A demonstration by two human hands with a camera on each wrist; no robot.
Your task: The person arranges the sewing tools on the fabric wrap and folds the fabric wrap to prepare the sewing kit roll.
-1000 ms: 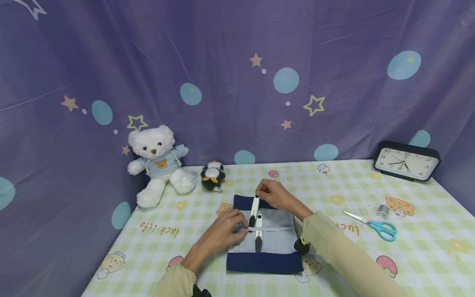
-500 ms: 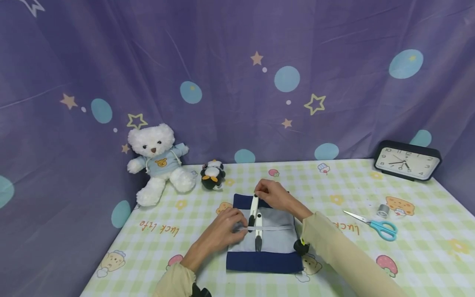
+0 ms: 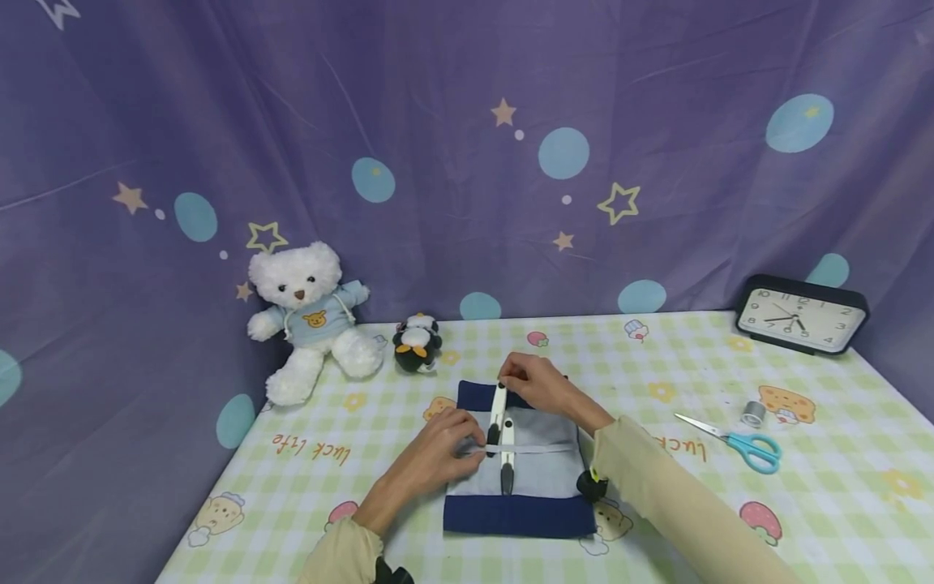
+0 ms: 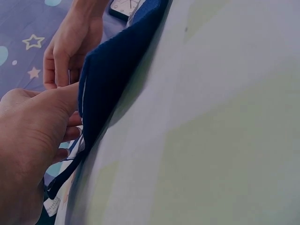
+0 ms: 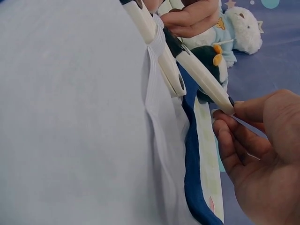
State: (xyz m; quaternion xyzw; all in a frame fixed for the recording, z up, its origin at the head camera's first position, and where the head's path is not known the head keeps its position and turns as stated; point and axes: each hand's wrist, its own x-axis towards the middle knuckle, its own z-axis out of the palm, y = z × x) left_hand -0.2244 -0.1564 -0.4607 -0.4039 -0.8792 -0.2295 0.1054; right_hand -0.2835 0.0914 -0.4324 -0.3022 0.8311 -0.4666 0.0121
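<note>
A navy and grey fabric case (image 3: 540, 478) lies open on the table, with a white elastic band (image 3: 543, 448) across its middle. One slim white tool with a black end (image 3: 507, 466) sits under the band. My right hand (image 3: 540, 383) pinches the far white end of a second such tool (image 5: 206, 77) between thumb and fingertips; its black end is at the band, left of the first. My left hand (image 3: 441, 446) pinches the band near its left end, beside that black end. In the left wrist view, my left thumb (image 4: 63, 96) is at the case's navy edge.
Blue-handled scissors (image 3: 759, 450) and a small grey thread spool (image 3: 753, 414) lie to the right. A black-framed clock (image 3: 800, 316) stands at the back right. A white teddy bear (image 3: 317, 320) and a penguin plush (image 3: 418, 343) sit at the back left.
Both hands keep their grips. The pinched tool stays almost in place, its black end at the band; only the head view shifts slightly.
</note>
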